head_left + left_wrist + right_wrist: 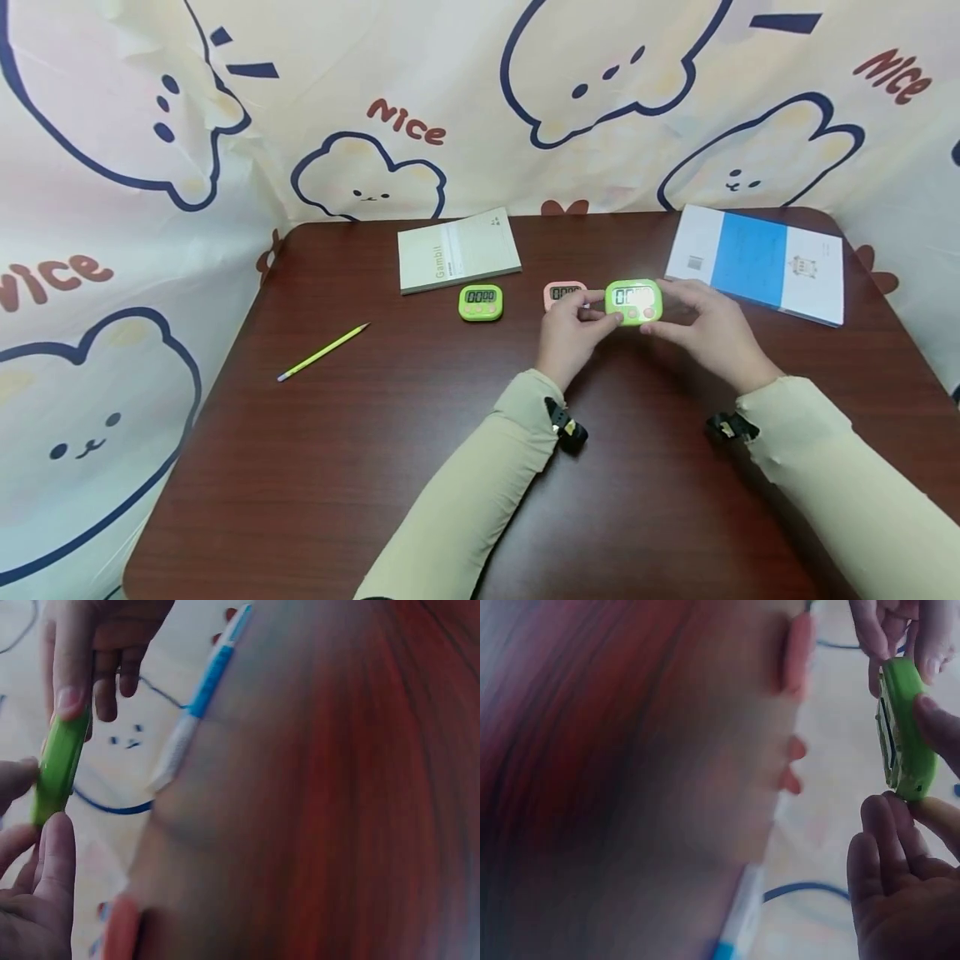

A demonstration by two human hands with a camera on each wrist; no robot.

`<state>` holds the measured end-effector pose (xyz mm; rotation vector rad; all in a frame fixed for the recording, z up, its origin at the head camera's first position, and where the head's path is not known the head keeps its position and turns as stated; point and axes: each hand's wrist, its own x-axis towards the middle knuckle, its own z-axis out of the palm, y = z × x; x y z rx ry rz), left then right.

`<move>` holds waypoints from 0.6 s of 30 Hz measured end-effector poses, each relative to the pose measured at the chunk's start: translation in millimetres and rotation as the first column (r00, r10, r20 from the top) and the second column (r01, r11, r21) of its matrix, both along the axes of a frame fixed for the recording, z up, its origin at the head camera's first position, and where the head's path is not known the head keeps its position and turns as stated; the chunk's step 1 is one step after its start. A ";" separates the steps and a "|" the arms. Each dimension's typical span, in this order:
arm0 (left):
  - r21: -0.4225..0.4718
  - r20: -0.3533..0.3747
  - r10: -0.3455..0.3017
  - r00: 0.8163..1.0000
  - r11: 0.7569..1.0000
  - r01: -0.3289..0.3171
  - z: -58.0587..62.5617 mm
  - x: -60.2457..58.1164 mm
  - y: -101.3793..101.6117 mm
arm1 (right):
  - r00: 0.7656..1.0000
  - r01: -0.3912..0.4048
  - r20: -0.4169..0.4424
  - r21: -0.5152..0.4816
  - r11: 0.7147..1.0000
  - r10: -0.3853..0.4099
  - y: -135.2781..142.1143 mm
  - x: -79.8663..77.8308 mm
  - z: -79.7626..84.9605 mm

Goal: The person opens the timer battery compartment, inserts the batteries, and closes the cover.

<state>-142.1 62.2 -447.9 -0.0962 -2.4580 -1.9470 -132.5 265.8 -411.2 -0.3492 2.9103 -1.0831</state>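
A green digital timer [633,302] is held up above the table between both hands, its display facing the head camera. My left hand [567,337] pinches its left end. On the opposite end, the right hand [712,333] grips with thumb and finger. Seen edge-on in the left wrist view, the timer [60,761] sits between the fingertips of both hands; the right wrist view also shows its green casing [915,735]. Behind the left fingers lies a pink timer [558,292], partly hidden. A second green timer [481,312] rests farther left.
On the dark wooden table [420,433] a yellow-green pencil [322,352] lies at left. A pale notebook [461,250] is at the back, and a blue-and-white book [753,258] sits at back right, close to the right hand. A cartoon-print cloth [480,100] hangs behind.
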 end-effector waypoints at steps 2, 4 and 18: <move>-0.028 0.020 -0.015 1.000 0.999 0.016 -3.9 -4.3 10.7 | 0.999 0.008 0.040 0.020 1.000 -0.009 8.1 -5.9 -3.6; -0.053 0.037 -0.017 0.999 0.998 0.019 -6.3 -7.8 21.2 | 0.997 0.021 0.071 0.024 0.999 -0.023 15.6 -11.6 -8.1; -0.219 0.115 0.007 0.993 0.975 0.019 -18.0 -34.4 58.3 | 0.975 0.125 0.178 0.050 0.991 -0.132 32.6 -40.0 -27.9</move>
